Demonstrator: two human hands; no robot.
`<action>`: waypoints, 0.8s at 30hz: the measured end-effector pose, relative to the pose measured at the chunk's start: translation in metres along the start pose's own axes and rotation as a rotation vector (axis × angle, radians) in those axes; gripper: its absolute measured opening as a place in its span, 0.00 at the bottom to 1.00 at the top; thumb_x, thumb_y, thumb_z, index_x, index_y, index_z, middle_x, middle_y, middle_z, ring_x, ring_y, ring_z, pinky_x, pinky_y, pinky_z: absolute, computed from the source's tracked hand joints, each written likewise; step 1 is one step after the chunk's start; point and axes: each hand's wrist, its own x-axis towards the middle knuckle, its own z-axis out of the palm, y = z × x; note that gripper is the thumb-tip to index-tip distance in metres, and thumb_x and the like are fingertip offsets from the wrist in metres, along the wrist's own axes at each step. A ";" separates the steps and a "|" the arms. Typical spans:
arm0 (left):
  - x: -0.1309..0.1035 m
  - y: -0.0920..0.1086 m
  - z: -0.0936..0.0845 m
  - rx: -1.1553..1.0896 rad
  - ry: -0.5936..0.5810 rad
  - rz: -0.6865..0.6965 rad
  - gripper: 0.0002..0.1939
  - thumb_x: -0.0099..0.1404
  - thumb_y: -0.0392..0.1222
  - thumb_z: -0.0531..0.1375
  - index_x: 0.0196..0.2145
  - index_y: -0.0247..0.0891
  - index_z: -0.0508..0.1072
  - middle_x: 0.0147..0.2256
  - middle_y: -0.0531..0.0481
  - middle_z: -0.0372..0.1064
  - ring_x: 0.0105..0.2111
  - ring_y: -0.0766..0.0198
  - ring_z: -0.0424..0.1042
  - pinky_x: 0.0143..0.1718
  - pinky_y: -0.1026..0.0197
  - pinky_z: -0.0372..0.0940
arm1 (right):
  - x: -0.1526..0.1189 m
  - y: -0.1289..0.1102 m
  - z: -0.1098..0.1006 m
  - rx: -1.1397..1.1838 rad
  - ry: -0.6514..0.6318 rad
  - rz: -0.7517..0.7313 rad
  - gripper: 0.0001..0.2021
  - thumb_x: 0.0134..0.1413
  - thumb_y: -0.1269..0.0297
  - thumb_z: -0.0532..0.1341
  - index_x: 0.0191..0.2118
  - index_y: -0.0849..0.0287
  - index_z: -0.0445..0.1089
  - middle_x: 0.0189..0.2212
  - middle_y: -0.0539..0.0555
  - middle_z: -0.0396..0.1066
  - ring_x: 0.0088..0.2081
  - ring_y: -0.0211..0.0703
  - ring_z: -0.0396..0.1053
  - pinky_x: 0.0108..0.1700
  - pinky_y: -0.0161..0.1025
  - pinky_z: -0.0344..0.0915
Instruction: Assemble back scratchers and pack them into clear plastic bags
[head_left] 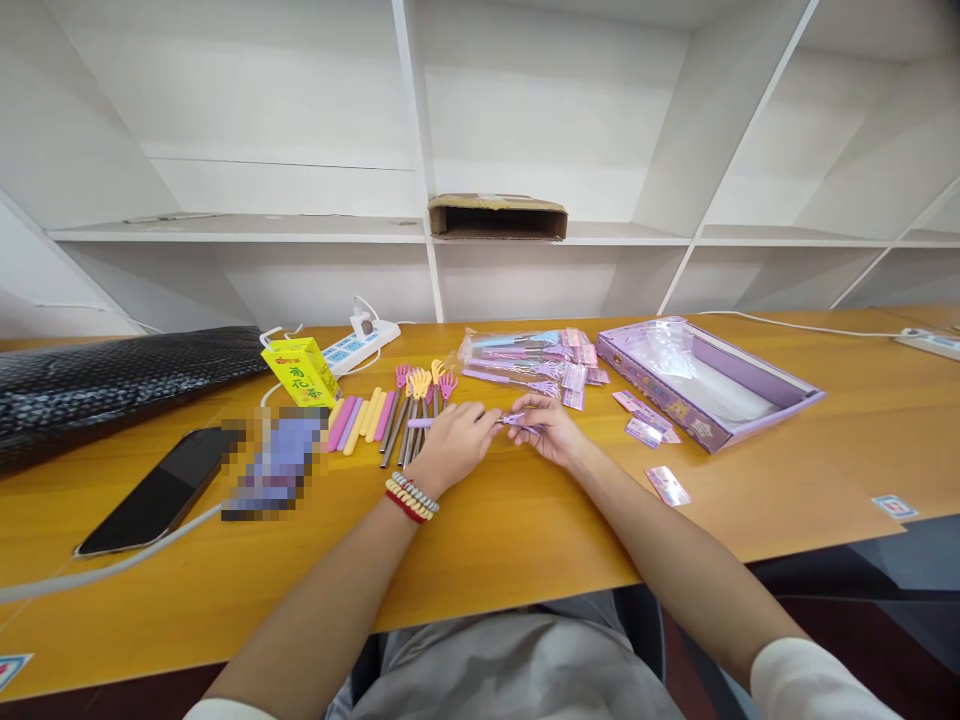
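Note:
A purple back scratcher lies level between my two hands, its handle sticking out left of my left hand. That hand is wrapped round it, with beaded bracelets at the wrist. At the claw end, my right hand pinches the scratcher with its fingertips. Just left of my hands are metal rods with pink and yellow claw heads. Beside those sit loose pink, purple and yellow handles. Behind my hands, bagged back scratchers with cards form a pile.
An open purple display box stands at right, near several small printed cards. At left are a yellow drink carton, a black phone, a blurred-out phone, a power strip and a black wrapped bundle. A cardboard box rests on the shelf.

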 end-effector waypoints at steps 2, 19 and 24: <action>0.000 0.000 0.000 0.027 0.000 -0.013 0.13 0.68 0.42 0.46 0.37 0.39 0.68 0.29 0.48 0.65 0.32 0.60 0.65 0.33 0.58 0.54 | -0.001 0.001 0.002 -0.019 -0.024 -0.022 0.10 0.36 0.74 0.65 0.30 0.62 0.66 0.23 0.52 0.73 0.24 0.40 0.72 0.25 0.34 0.71; -0.017 -0.088 -0.018 0.157 0.169 -0.234 0.11 0.60 0.33 0.51 0.37 0.39 0.72 0.34 0.47 0.70 0.37 0.56 0.65 0.38 0.54 0.55 | -0.007 -0.085 -0.072 -0.058 0.812 -0.688 0.14 0.33 0.69 0.66 0.31 0.63 0.66 0.15 0.42 0.61 0.12 0.26 0.54 0.11 0.25 0.47; -0.032 -0.115 -0.017 0.133 0.243 -0.294 0.13 0.60 0.33 0.50 0.38 0.40 0.73 0.32 0.47 0.71 0.37 0.56 0.65 0.40 0.54 0.55 | -0.031 -0.119 -0.105 0.130 1.119 -0.826 0.08 0.42 0.72 0.61 0.28 0.60 0.60 0.17 0.41 0.56 0.13 0.24 0.50 0.12 0.24 0.45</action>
